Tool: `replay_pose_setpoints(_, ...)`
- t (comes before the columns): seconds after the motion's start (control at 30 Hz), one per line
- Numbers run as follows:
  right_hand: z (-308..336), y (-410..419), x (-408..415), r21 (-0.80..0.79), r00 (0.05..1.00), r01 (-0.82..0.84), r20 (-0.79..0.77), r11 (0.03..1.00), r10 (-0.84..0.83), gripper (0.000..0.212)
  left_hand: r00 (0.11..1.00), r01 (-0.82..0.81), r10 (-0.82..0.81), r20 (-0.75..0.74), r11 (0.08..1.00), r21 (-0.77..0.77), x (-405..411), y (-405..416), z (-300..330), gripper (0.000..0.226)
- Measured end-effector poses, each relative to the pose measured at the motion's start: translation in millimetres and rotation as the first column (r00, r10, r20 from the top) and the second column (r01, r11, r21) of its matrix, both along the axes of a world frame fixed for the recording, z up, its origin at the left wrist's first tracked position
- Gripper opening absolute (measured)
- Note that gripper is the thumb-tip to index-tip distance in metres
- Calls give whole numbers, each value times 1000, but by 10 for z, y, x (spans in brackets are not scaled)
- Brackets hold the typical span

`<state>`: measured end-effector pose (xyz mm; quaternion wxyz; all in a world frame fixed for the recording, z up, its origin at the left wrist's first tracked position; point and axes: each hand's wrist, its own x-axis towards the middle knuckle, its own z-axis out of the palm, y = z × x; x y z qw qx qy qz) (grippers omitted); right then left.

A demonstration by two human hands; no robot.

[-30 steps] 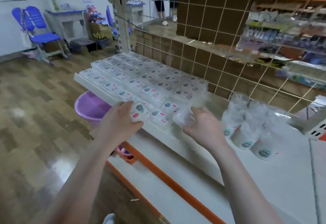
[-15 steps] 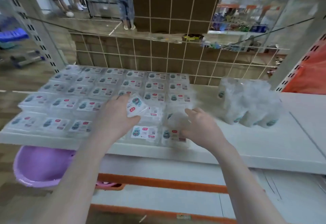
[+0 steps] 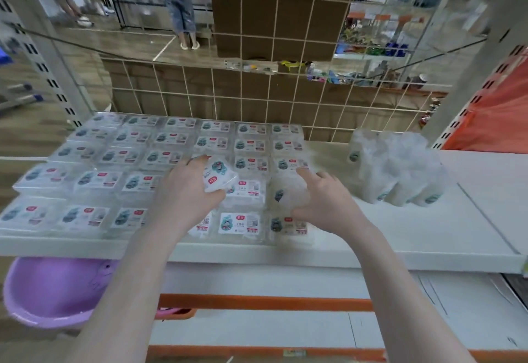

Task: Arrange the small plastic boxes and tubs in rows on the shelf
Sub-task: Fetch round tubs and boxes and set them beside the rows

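Clear box [image 3: 218, 175] gripped by tilted left hand [image 3: 185, 191].

White shelf [image 3: 400, 237]: flat clear plastic boxes [image 3: 137, 182] with printed labels lie directly on it in rows, covering the 9 o'clock half from front edge to the wire-grid back. At 3 o'clock, well apart from the rows, a cluster of clear tubs [image 3: 400, 174] in wrap stands on bare shelf.
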<state>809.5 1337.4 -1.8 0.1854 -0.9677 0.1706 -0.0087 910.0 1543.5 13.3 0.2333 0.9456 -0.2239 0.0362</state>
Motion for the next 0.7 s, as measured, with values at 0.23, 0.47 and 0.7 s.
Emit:
replay_pose_setpoints(0.23,118,-98,-55,496,936,-71,332,865,-113,62,1000,-22,21,-9,999,-24,1,15,-36,61)
replay_pose_setpoints(0.47,-109,-84,-160,679,922,-141,355,720,-154,57,998,-50,50,-47,999,-3,-18,11,-74,60)
replay_pose_setpoints(0.7,-223,-261,-388,676,914,-128,364,726,-178,66,997,-75,76,-29,997,16,-44,-34,-80,61)
